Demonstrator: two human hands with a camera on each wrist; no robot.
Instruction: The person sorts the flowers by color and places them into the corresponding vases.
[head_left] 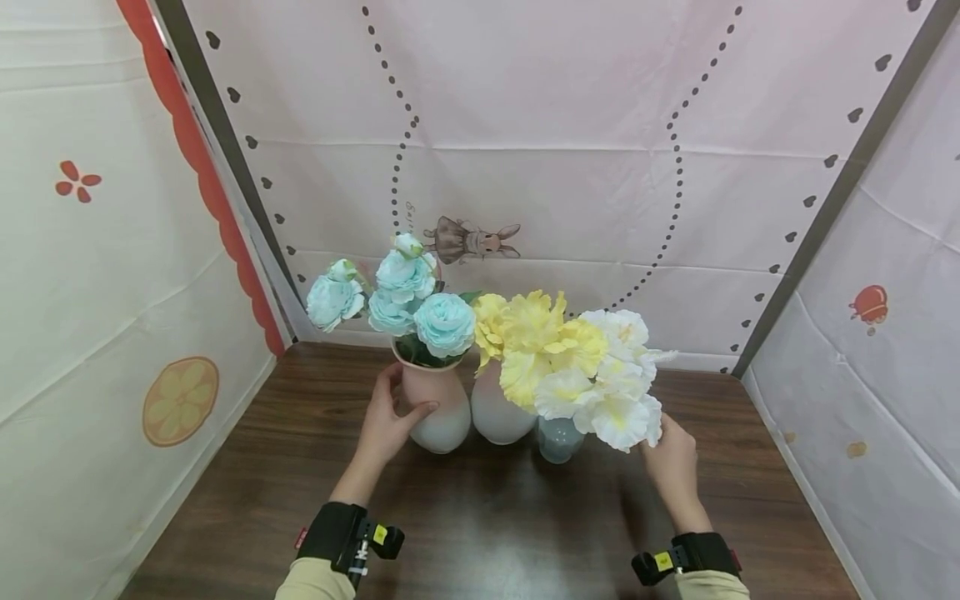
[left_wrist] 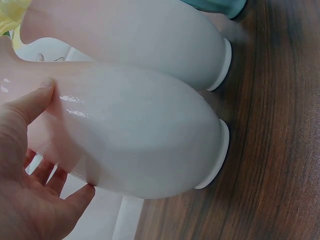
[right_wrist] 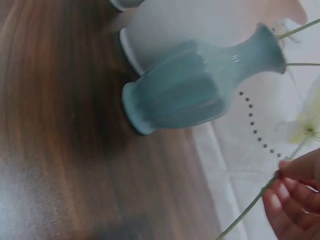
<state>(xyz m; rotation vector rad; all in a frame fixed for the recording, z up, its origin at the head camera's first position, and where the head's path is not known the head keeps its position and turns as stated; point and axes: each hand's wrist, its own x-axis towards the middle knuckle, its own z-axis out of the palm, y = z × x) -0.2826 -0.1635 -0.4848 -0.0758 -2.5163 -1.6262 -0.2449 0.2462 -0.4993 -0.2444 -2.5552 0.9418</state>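
My left hand [head_left: 387, 417] holds the near pink-and-white vase [head_left: 438, 408], thumb on one side and fingers around the other. Light-blue artificial flowers [head_left: 445, 323] stand in that vase. Between the thumb and fingers of my right hand [right_wrist: 297, 192] is a thin green flower stem [right_wrist: 247, 210], its lower end free of any vase. White flowers [head_left: 622, 417] hide part of this hand in the head view. Beside it stands a small blue-green vase [right_wrist: 187, 90], with two stems at its mouth. A second pink-and-white vase [head_left: 501, 412] sits in the middle, below yellow flowers [head_left: 536, 333].
The vases stand in a row on a dark wooden table [head_left: 480, 533]. Behind them hangs a pale printed cloth [head_left: 540, 200]. Cloth panels close in the left [head_left: 90, 333] and right [head_left: 885, 350] sides.
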